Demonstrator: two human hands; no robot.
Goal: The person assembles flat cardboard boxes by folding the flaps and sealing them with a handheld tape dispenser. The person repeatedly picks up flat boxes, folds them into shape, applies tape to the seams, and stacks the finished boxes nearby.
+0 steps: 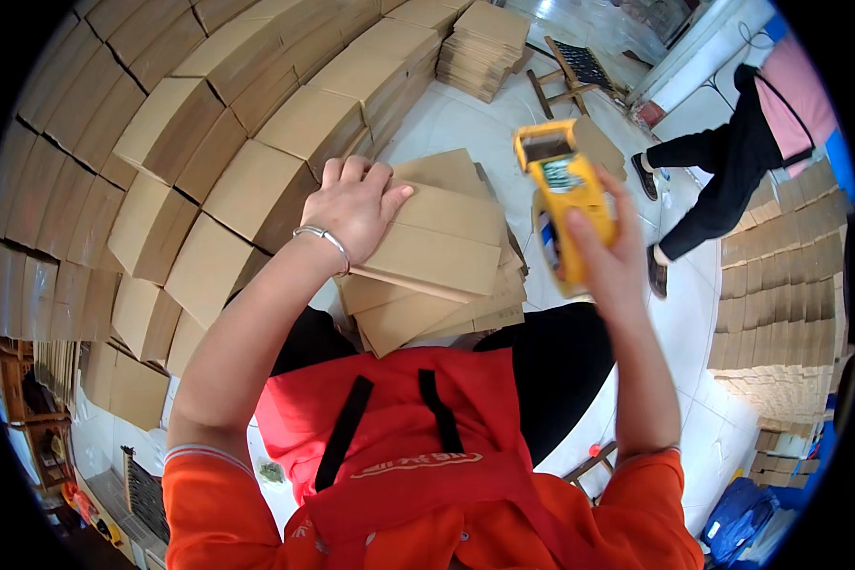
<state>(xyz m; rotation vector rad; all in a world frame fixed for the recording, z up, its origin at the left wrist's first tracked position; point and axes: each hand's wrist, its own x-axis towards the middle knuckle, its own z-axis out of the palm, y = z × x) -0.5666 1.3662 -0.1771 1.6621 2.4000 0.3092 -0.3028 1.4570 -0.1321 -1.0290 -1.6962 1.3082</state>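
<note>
A folded brown cardboard box [437, 242] lies on top of a loose stack of flat cardboard sheets [399, 318] in front of my lap. My left hand [351, 199], a silver bangle on its wrist, presses on the box's left edge, fingers curled and thumb on its top face. To the right of the stack, my right hand [608, 247] grips a yellow hand-held tool that looks like a tape dispenser [565, 180]. It is held up at a tilt, apart from the box, and is slightly blurred. A red apron [399, 408] covers my lap.
Rows of closed cartons [299, 123] rise on the left. A pile of flattened cardboard [484, 47] stands at the back, beside a folding stool [579, 71]. At right, a person in black trousers [722, 180] stands near stacked cardboard [779, 304]. A blue bag [741, 518] lies lower right.
</note>
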